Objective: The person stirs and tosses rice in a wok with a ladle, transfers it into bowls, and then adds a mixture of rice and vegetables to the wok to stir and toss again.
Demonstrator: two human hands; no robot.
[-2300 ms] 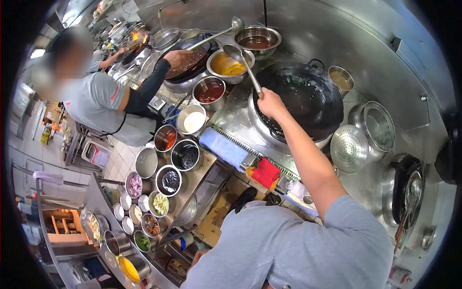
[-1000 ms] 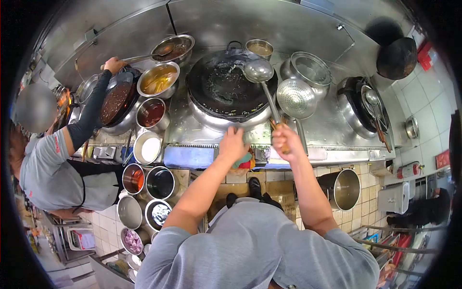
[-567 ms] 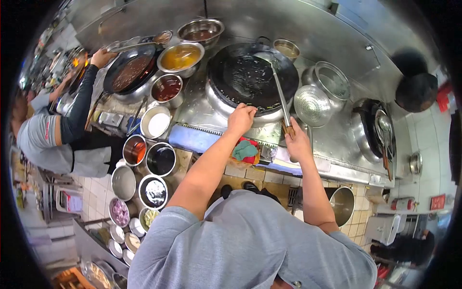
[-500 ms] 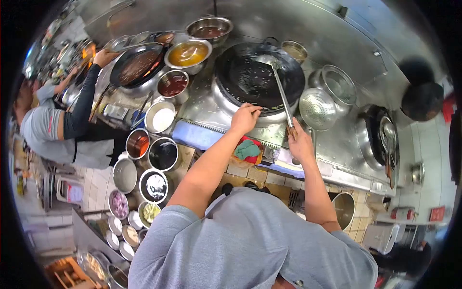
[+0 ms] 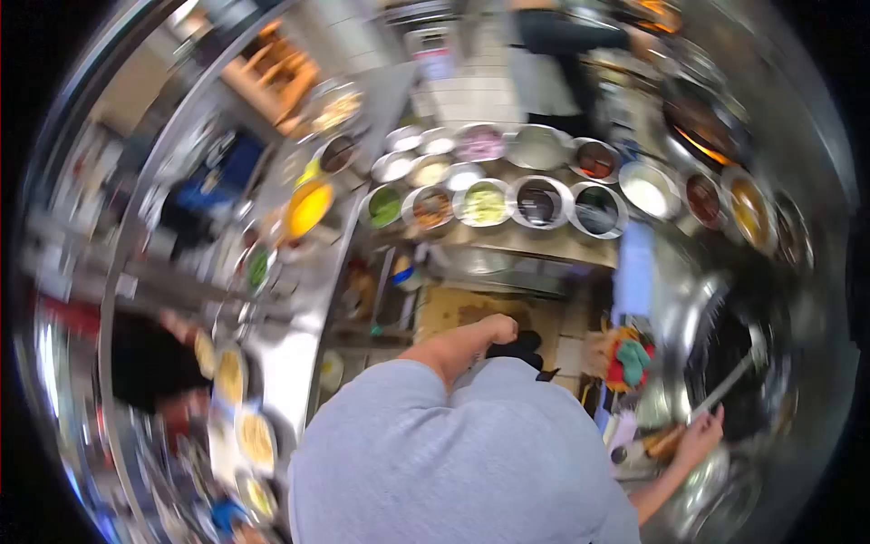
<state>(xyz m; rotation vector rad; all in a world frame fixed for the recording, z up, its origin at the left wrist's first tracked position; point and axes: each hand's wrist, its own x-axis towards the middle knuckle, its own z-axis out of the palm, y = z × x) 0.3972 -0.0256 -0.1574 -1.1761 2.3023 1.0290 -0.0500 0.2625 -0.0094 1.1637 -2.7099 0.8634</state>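
Observation:
My right hand, at the lower right, is closed round the ladle near its wooden handle. The ladle's bowl end rests in the dark wok, which is smeared by motion. My left hand is curled in a fist in front of my body, over the floor, with nothing visible in it. Beyond it stands a row of metal pots, among them one with chopped pale green vegetable, one with purple onion and one with dark liquid.
A blue cloth and a red and green cloth bundle lie along the stove edge. A yellow-filled pot stands on the left counter. A co-worker's dark sleeve reaches toward another wok. Another person's arm shows at left.
The view has swung left, so the wok and ladle now lie at the right edge. My left hand has moved away from the wok rim. My right hand remains on the ladle.

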